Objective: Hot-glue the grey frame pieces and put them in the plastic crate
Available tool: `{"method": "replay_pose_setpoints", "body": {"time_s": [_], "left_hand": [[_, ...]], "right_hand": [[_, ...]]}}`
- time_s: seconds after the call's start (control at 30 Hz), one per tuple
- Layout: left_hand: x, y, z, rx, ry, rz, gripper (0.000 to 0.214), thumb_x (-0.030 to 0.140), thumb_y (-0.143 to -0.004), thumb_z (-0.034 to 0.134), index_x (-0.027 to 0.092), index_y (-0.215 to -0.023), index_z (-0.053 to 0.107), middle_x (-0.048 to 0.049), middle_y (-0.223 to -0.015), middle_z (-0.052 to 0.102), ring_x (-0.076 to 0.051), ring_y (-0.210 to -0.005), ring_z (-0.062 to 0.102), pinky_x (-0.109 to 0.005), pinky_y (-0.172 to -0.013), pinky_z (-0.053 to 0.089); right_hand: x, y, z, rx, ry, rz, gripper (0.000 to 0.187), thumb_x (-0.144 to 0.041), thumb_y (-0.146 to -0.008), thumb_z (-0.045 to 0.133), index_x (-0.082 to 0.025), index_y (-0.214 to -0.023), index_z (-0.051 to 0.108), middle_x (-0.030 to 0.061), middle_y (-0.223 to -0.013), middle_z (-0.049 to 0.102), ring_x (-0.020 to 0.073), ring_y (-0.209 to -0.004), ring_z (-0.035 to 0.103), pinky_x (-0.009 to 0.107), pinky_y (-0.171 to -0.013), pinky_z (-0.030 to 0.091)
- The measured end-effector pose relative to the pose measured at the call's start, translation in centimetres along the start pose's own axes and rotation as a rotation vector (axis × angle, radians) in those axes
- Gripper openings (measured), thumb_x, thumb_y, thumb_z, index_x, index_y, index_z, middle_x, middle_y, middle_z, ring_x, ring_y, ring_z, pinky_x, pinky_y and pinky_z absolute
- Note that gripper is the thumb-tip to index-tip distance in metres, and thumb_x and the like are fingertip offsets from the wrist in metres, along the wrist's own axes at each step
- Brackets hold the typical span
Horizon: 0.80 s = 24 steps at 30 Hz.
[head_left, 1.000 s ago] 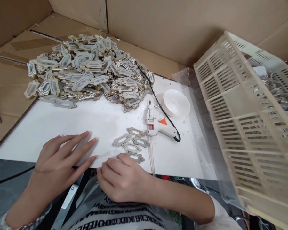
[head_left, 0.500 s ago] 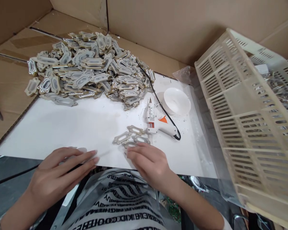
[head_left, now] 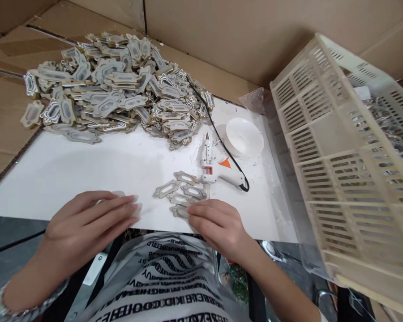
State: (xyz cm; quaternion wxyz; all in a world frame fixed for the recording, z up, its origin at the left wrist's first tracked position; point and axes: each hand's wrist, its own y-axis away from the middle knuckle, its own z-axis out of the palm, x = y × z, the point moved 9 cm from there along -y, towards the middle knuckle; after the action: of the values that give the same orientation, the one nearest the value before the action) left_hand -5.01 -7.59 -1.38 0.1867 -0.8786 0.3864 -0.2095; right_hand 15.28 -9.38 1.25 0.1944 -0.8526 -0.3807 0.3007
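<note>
My left hand point(head_left: 87, 219) lies low over the white board's front edge, its fingers stretched out to the right and no held thing showing. A pale edge of something shows beside its index finger, too covered to name. My right hand point(head_left: 218, 226) has its fingers together, the tips on the end of a grey frame-shaped plate point(head_left: 178, 211); the thumb is hidden. Just beyond it, several similar flat plates with oblong openings point(head_left: 179, 198) lie loosely grouped. A white glue gun point(head_left: 207, 172) with an orange trigger rests on its side behind them.
A large heap of the grey ornate plates point(head_left: 110, 94) covers the back left. A white bowl point(head_left: 245, 136) and a black cord point(head_left: 228, 152) are near the glue gun. On the right stands a tilted cream plastic basket point(head_left: 336, 165) with small metal parts inside. Cardboard walls close the back.
The view has shifted slightly. Another plate now shows at the front of the small group, under my right fingertips. My left hand stays nearly in place.
</note>
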Motion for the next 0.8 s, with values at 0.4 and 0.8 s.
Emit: {"method": "replay_pose_setpoints", "body": {"time_s": [0.4,0.8], "left_hand": [[-1.4,-1.4,0.5,-0.033,0.060,-0.138,0.023,0.030,-0.099,0.060,0.027,-0.121,0.067,0.0020,-0.106,0.079,-0.019,-0.093,0.072,-0.035,-0.090,0.055],[-1.9,-2.4,-0.2,0.037,0.227,-0.410,0.020,0.033,-0.096,0.059,0.036,-0.110,0.074,0.0069,-0.106,0.079,-0.015,-0.083,0.076,-0.028,-0.084,0.062]], "right_hand": [[0.2,-0.2,0.4,-0.080,0.073,-0.076,0.017,-0.010,-0.098,0.064,-0.014,-0.086,0.075,0.0020,-0.093,0.083,0.0174,-0.088,0.076,0.029,-0.076,0.064],[0.1,-0.7,0.7,-0.132,0.151,-0.131,0.019,-0.012,-0.098,0.064,-0.016,-0.085,0.075,-0.0014,-0.096,0.083,0.0183,-0.093,0.077,0.030,-0.078,0.063]]}}
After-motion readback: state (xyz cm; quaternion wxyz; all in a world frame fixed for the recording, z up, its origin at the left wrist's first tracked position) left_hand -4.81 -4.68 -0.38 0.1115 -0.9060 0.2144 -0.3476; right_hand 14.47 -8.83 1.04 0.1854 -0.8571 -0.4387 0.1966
